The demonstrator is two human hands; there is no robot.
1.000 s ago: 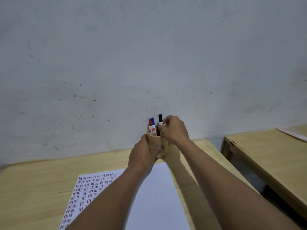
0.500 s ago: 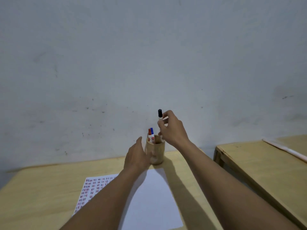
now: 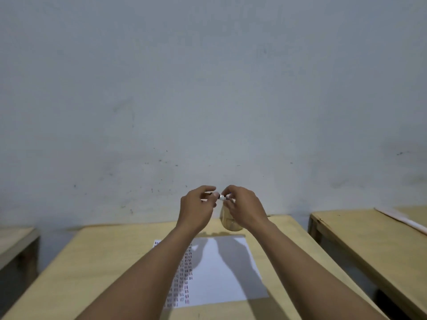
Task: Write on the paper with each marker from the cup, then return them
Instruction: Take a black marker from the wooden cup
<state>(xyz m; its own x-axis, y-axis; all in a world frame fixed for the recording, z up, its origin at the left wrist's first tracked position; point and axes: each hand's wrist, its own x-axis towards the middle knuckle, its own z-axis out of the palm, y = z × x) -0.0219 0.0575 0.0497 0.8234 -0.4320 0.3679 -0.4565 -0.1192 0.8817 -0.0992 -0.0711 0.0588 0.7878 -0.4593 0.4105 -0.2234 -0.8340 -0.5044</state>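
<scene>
A white marker with a black cap (image 3: 222, 197) lies level in the air between my two hands, above the table. My left hand (image 3: 197, 207) pinches its cap end and my right hand (image 3: 242, 207) grips the barrel end. Behind and below my right hand stands the tan cup (image 3: 227, 221), mostly hidden; the markers inside it are out of sight. A white sheet of paper (image 3: 221, 269) lies on the wooden table (image 3: 104, 262) in front of the cup, with rows of small red, blue and black marks down its left part.
A second wooden table (image 3: 369, 241) stands to the right across a narrow gap, with a pale strip (image 3: 402, 219) lying on it. Another table edge (image 3: 16, 241) shows at far left. A grey wall rises right behind the cup.
My right hand has lifted the black-capped marker out of the cup and turned it level. My left hand has left the cup and taken the marker's cap end. The camera has tilted up.
</scene>
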